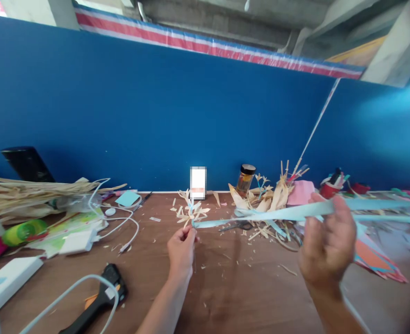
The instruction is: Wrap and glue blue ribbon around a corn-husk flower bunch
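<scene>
My left hand (181, 248) is closed in a pinch, holding a small flower craft (193, 212) with pale, husk-like petals by its stem. A light blue strip (281, 213) runs from the stem, just above those fingertips, across to the right. My right hand (328, 246) is raised at the right, its fingers closed on that strip and pulling it out nearly level. Past this hand the strip carries on as two bands to the right edge. My fingers partly hide the stem.
A black glue gun (109, 290) lies at the lower left near a white power strip (12, 283) and cables. Dried husks (34, 189) are piled behind. Beyond the strip stand a lidded jar (246, 180) and more husk pieces (278, 197); scissors (238, 225) lie below.
</scene>
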Available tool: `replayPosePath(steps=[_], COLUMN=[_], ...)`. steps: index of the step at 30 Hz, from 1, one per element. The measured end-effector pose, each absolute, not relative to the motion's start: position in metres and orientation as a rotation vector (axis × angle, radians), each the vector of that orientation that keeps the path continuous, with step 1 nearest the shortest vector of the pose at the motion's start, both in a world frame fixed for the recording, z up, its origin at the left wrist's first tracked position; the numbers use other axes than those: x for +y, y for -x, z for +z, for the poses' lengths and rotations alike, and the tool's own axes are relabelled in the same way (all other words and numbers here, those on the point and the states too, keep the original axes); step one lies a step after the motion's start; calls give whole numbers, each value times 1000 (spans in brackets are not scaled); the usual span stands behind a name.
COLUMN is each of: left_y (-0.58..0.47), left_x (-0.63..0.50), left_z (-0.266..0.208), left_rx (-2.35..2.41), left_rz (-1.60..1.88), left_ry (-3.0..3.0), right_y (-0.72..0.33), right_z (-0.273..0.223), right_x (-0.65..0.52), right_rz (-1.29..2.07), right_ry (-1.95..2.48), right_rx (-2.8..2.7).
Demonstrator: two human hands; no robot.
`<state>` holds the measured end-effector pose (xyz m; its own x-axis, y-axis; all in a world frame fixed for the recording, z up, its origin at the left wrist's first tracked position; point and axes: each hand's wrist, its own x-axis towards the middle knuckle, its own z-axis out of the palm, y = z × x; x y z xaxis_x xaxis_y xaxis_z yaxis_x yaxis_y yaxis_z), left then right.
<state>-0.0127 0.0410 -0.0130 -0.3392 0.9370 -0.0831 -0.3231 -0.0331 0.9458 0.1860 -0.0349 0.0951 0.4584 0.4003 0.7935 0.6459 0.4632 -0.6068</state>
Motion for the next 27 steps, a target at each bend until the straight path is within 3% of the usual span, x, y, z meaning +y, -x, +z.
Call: replayPosePath(steps=[11,20,27], left_y=[11,12,13], left_x=[39,42,43], left_z=[-11,-17,-18], left_rx=[1203,1255,1267], left_rz=[1595,1611,1603], left_ry=[-758,-786,-795], right_y=[-202,-178,-162], right_z=[34,27,23], right_x=[54,127,155], right_rz=[505,1003,1184], right_ry=[1175,1137,1140], right_rx=[-853,-719,-738])
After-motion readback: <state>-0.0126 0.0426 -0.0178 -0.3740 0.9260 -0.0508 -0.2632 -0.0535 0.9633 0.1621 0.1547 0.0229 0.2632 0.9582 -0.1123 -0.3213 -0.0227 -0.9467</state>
